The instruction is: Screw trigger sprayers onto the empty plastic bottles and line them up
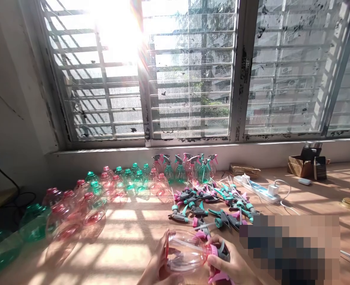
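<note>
My left hand [155, 263] grips a clear, pink-tinted plastic spray bottle [184, 251] low on its body. A thin dip tube shows inside the bottle. My right hand [225, 263] holds a pink and grey trigger sprayer head [220, 255] against the bottle's neck. Just beyond my hands lies a loose heap of teal, pink and grey trigger sprayer heads [213, 202]. Pink-capped bottles [73, 209] stand to the left, and assembled spray bottles [183, 168] line up along the back.
Green bottles [2, 249] lie at the far left of the wooden table [121, 253]. A white power strip [255, 188] and a cardboard box [301, 166] sit to the right, below a barred window [189, 71]. A pixelated patch [287, 249] hides the lower right.
</note>
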`<act>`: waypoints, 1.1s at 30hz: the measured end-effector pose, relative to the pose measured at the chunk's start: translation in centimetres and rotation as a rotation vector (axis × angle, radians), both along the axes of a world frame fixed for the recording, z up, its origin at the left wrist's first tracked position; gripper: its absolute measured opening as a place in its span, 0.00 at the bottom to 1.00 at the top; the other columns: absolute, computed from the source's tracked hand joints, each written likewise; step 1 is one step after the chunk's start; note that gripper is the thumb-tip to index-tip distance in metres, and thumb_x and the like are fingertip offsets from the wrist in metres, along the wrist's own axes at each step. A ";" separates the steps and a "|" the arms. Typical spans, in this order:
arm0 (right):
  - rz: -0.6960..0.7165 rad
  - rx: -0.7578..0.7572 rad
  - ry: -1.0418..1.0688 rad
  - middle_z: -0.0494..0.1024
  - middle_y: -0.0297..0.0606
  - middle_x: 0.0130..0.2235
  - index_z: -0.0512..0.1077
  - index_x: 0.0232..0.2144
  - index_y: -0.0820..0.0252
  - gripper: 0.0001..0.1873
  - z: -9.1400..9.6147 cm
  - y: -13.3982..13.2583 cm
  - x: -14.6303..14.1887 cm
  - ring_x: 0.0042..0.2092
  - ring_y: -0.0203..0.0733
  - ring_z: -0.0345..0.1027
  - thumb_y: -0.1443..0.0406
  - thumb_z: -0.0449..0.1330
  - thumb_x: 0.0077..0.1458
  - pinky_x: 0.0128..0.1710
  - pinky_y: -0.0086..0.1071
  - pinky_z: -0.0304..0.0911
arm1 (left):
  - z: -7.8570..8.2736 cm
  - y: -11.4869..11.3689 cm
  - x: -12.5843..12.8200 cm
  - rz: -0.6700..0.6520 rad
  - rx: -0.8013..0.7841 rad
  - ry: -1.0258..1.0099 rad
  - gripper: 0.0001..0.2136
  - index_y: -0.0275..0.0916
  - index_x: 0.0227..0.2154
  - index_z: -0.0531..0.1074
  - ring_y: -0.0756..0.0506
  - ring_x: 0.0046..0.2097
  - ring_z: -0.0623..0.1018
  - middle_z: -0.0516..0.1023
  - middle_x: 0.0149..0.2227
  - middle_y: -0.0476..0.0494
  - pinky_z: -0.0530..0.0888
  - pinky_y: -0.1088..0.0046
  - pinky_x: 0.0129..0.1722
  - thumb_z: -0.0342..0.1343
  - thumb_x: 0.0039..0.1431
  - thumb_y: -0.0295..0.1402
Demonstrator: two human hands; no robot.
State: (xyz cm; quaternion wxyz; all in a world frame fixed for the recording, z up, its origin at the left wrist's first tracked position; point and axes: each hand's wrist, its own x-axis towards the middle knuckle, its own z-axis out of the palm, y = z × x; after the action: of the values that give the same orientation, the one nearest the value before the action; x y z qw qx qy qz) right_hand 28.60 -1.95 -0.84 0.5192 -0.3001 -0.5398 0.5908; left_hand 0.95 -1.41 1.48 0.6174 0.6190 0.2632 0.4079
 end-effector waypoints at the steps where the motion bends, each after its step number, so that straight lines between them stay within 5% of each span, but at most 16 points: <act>1: -0.002 -0.007 -0.003 0.80 0.34 0.27 0.65 0.42 0.60 0.30 0.0 0.0 0.0 0.26 0.38 0.77 0.49 0.73 0.50 0.28 0.33 0.73 | -0.2 0.1 -0.1 0.010 0.012 -0.003 0.43 0.51 0.69 0.56 0.35 0.57 0.73 0.70 0.55 0.38 0.68 0.60 0.56 0.71 0.54 0.44; 6: -0.008 -0.015 -0.010 0.82 0.36 0.27 0.65 0.42 0.60 0.29 -0.1 0.0 0.1 0.26 0.38 0.77 0.49 0.73 0.50 0.29 0.33 0.72 | -0.6 -0.1 0.1 0.011 0.028 0.002 0.48 0.59 0.72 0.36 0.42 0.44 0.78 0.71 0.53 0.40 0.73 0.61 0.47 0.65 0.61 0.43; 9: -0.023 -0.041 0.001 0.82 0.36 0.27 0.65 0.43 0.61 0.30 -0.4 0.0 0.2 0.26 0.38 0.77 0.50 0.73 0.50 0.29 0.32 0.72 | 0.1 -0.5 0.5 -0.013 0.063 -0.016 0.50 0.54 0.73 0.32 0.34 0.53 0.76 0.73 0.53 0.37 0.72 0.59 0.51 0.64 0.61 0.45; 13: -0.022 -0.053 0.006 0.82 0.35 0.27 0.65 0.43 0.61 0.30 -0.5 0.0 0.2 0.26 0.37 0.77 0.50 0.74 0.50 0.30 0.32 0.71 | 1.0 -0.8 0.7 -0.027 0.014 -0.031 0.50 0.51 0.73 0.38 0.33 0.57 0.74 0.71 0.55 0.37 0.68 0.55 0.59 0.67 0.58 0.44; 17: -0.018 -0.052 0.009 0.82 0.33 0.27 0.66 0.43 0.60 0.30 -0.4 0.0 0.1 0.26 0.37 0.77 0.50 0.75 0.49 0.29 0.30 0.70 | 0.8 -0.7 0.2 -0.010 0.011 0.034 0.46 0.51 0.72 0.45 0.38 0.50 0.77 0.69 0.55 0.37 0.70 0.59 0.55 0.68 0.58 0.44; 23: -0.032 -0.058 -0.005 0.82 0.34 0.27 0.65 0.42 0.59 0.30 -0.4 0.0 0.1 0.26 0.38 0.77 0.49 0.74 0.48 0.29 0.32 0.69 | 0.1 -0.3 0.2 -0.021 0.062 0.025 0.50 0.60 0.71 0.28 0.40 0.45 0.78 0.69 0.55 0.37 0.76 0.62 0.43 0.63 0.62 0.47; 33: 0.005 -0.020 -0.008 0.82 0.34 0.25 0.66 0.42 0.61 0.29 -0.4 0.1 0.0 0.26 0.37 0.77 0.51 0.74 0.50 0.29 0.30 0.68 | 0.8 -1.2 0.3 -0.010 -0.054 -0.071 0.52 0.57 0.72 0.42 0.35 0.58 0.71 0.65 0.60 0.40 0.69 0.60 0.58 0.72 0.53 0.42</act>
State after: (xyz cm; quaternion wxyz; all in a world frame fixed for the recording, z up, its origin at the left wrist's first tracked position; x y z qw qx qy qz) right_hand 28.65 -1.90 -1.27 0.5126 -0.3063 -0.5365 0.5963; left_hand 1.23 -2.57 2.30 0.6448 0.5886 0.2491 0.4192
